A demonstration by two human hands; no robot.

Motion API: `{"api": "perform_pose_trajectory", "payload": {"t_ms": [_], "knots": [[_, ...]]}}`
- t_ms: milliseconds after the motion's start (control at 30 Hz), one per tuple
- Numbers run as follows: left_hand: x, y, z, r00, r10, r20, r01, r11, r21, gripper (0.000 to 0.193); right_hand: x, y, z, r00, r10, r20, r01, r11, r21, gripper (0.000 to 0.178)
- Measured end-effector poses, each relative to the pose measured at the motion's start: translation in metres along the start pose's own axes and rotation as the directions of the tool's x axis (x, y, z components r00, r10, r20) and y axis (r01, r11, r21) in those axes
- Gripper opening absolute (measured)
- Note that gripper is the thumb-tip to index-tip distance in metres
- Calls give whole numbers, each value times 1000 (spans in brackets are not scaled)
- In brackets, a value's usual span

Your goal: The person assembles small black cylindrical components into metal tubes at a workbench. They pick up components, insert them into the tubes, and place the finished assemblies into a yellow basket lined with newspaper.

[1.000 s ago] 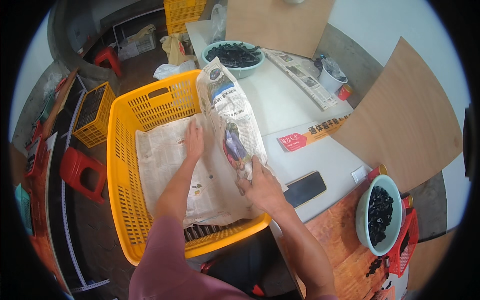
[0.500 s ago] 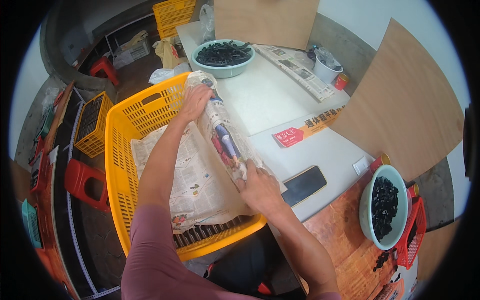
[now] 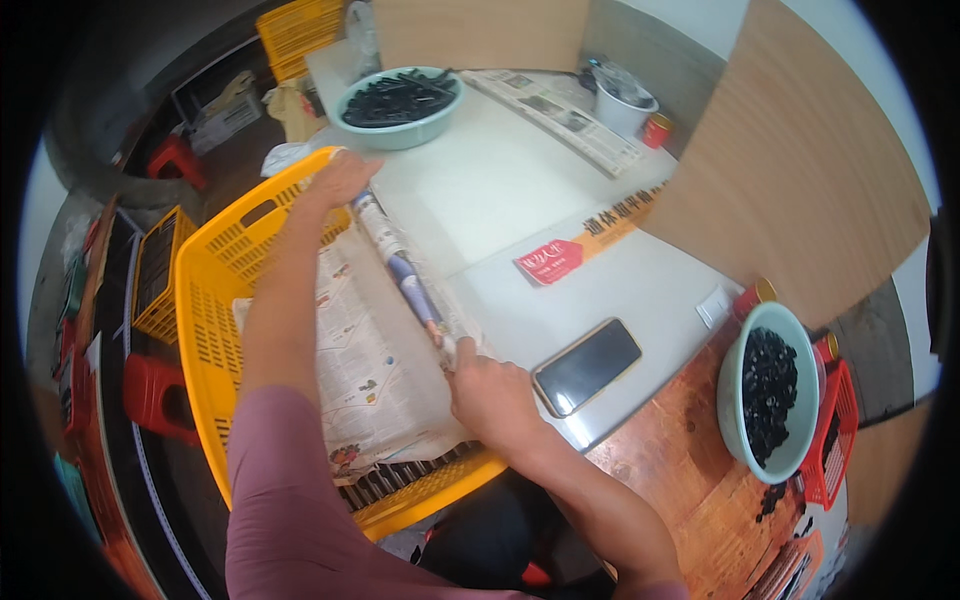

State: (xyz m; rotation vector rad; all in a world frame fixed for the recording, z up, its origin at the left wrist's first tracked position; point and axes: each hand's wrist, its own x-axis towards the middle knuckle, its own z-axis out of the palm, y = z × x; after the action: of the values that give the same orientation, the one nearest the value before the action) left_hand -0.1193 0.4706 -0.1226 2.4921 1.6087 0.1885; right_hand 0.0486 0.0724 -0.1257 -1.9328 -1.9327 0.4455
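Note:
A large yellow plastic basket (image 3: 208, 335) stands in front of me, lined with a newspaper sheet (image 3: 365, 370). Along the basket's right side the sheet is folded over into a narrow band. At the band's far end, by the far corner of the basket, my left hand (image 3: 338, 182) grips the paper, its fingers partly hidden. My right hand (image 3: 497, 402) pinches the near end, close to the near right corner. Below the sheet's near edge a row of dark, slim pieces (image 3: 400, 478) shows in the basket; the paper covers the others.
A phone (image 3: 588, 366) lies on the white table right of my right hand. Basins of black parts stand at the back (image 3: 400, 135) and right (image 3: 735, 400). Folded newspaper (image 3: 560, 120) lies at the back. Red stools (image 3: 155, 400) and another yellow crate (image 3: 160, 310) are on the left.
The newspaper's right side has gone from a wide raised flap to a narrower fold, pressed down by both hands. The view has shifted, so the surroundings sit further left.

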Motion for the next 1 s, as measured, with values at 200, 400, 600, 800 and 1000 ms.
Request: {"api": "perform_pose_trajectory", "payload": {"t_ms": [200,400,600,800,1000], "knots": [[0,5,-13,994,48,99,-68,974,215,75,-3,-1,-7,1000,18,-20,-16,997,77,19],[7,26,-21,972,-77,224,13,962,274,80,-3,2,0,998,55,-24,-52,993,108,28],[8,18,-1,994,-3,-108,35,954,298,66,0,3,6,994,58,-87,-54,997,49,19],[-81,-12,33,738,-28,-675,13,1000,-27,49,4,1,0,995,96,-39,-97,995,-21,24],[-261,-79,101,926,315,-207,-285,945,160,44,4,-3,-3,993,111,30,-109,991,-82,30]]}}
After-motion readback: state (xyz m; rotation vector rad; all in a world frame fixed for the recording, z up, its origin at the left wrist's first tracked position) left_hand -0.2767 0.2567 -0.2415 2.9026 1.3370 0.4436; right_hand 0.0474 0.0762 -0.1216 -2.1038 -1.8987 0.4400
